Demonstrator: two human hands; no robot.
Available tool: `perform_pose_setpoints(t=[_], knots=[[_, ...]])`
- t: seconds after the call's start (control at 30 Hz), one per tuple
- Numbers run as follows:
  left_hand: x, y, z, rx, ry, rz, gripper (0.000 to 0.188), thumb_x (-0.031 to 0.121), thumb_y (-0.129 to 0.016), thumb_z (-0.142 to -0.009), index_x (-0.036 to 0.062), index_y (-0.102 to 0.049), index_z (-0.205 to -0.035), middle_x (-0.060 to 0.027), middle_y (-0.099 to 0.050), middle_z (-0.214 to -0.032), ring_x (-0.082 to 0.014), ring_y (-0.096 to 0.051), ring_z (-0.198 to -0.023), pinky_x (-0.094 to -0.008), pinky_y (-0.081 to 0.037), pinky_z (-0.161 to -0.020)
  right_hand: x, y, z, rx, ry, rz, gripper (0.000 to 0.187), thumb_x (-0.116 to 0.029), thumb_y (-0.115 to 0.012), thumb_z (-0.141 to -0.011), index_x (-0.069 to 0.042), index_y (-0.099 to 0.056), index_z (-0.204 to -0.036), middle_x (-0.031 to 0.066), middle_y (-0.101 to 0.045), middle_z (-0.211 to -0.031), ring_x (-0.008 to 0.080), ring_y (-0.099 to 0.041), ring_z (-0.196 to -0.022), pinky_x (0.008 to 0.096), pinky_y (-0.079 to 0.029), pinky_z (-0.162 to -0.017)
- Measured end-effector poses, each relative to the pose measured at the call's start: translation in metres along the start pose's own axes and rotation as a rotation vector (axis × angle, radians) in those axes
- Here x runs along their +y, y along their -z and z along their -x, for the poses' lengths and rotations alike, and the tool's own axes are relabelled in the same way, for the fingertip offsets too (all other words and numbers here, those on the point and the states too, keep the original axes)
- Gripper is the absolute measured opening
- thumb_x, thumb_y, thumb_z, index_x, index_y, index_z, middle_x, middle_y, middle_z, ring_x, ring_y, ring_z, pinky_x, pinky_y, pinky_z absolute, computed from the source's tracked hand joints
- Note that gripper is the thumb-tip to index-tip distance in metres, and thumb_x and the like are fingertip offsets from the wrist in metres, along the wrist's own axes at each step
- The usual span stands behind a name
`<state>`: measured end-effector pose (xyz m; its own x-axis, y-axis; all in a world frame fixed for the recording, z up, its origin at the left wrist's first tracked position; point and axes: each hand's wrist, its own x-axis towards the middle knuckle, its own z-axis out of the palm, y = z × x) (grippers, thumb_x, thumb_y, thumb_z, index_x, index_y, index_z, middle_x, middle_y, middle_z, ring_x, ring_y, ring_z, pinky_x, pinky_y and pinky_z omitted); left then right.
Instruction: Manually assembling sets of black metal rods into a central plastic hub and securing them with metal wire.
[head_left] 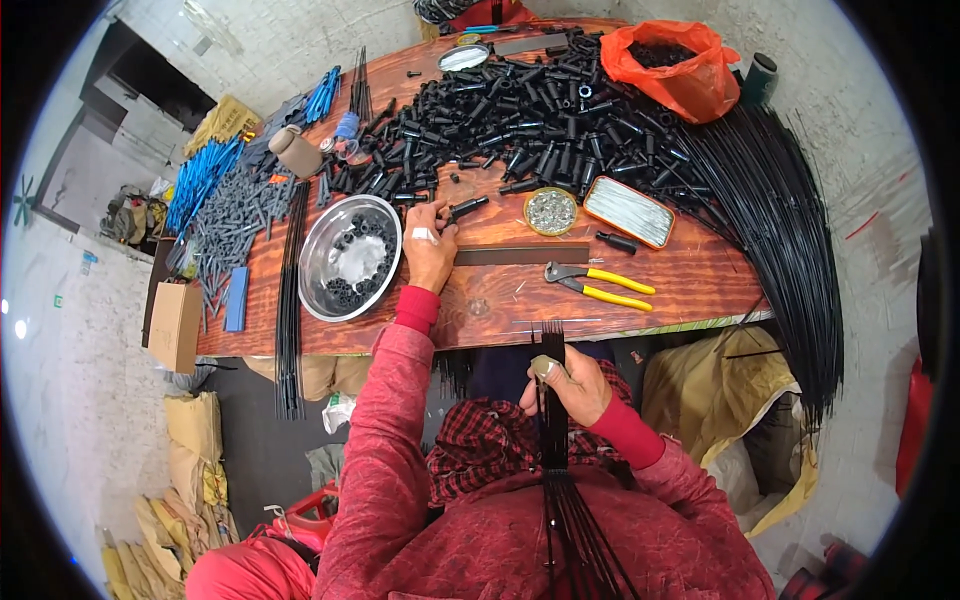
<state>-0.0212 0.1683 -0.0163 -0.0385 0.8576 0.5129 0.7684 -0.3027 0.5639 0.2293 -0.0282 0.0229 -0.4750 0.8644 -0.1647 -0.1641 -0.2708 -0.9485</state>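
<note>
My left hand [429, 248], with white tape on it, is over the table just right of a clear bowl [311, 290]. Its fingers are closed on a short black plastic tube [469, 207], which points to the right. Small black rings and a white patch lie in the bowl. At the table's front edge my right hand [576, 386] grips a bundle of thin black rods [553, 430]. A tan wrapping covers its thumb. The rods stand upright in the fist, tips up, and their lower ends spread out against my red top.
Black tubes [520, 110] are heaped at the back. Yellow-handled pincers [600, 284], a dark flat bar [520, 255], a tin of thin pins [630, 212] and a round tub [550, 211] lie nearby. Long black rods [790, 240] hang over the right edge. An orange bag [700, 95] stands behind.
</note>
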Motion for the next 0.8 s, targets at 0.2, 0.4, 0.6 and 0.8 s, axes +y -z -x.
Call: perform_pose_setpoints(t=[0.2,0.4,0.6,0.8], knots=[[-0.006,-0.004,-0.001,-0.079,0.09,0.122,0.037,0.007,-0.073,-0.079,0.0002,-0.064,-0.114,-0.0112,-0.069,-0.093,-0.0186,-0.066,-0.075,-0.0302,-0.053,-0.074,-0.002,-0.001,0.0,-0.003,-0.014,0.004,0.045,-0.043,-0.046,-0.102,0.002,-0.047,-0.104,0.0184,-0.068,-0.079,0.0232,-0.069,-0.069,0.0329,-0.057,-0.064],[0.001,-0.003,-0.007,-0.117,0.148,0.091,0.036,0.014,-0.073,-0.08,0.0019,-0.065,-0.113,-0.0126,-0.069,-0.095,-0.022,-0.067,-0.08,-0.0325,-0.053,-0.075,-0.005,-0.003,0.001,0.007,-0.032,0.006,0.045,-0.043,-0.045,-0.102,0.002,-0.047,-0.104,0.0177,-0.068,-0.079,0.0223,-0.069,-0.069,0.0321,-0.057,-0.064],[0.006,-0.011,-0.027,-0.019,-0.345,-0.332,0.033,0.014,-0.075,-0.074,0.0132,-0.068,-0.107,-0.01,-0.065,-0.102,-0.0312,-0.062,-0.087,-0.0415,-0.049,-0.078,-0.005,-0.004,0.004,0.018,-0.035,0.013,0.043,-0.041,-0.045,-0.103,0.002,-0.048,-0.104,0.0172,-0.068,-0.08,0.0217,-0.069,-0.07,0.0315,-0.056,-0.064],[0.005,-0.02,-0.03,-0.085,-0.252,-0.271,0.022,0.012,-0.074,-0.073,0.0114,-0.065,-0.093,-0.0092,-0.065,-0.091,-0.0319,-0.06,-0.086,-0.044,-0.046,-0.074,-0.003,-0.005,0.009,0.088,-0.04,-0.027,0.032,-0.03,-0.047,-0.103,0.002,-0.051,-0.1,0.0153,-0.068,-0.075,0.0202,-0.069,-0.065,0.0311,-0.057,-0.061]])
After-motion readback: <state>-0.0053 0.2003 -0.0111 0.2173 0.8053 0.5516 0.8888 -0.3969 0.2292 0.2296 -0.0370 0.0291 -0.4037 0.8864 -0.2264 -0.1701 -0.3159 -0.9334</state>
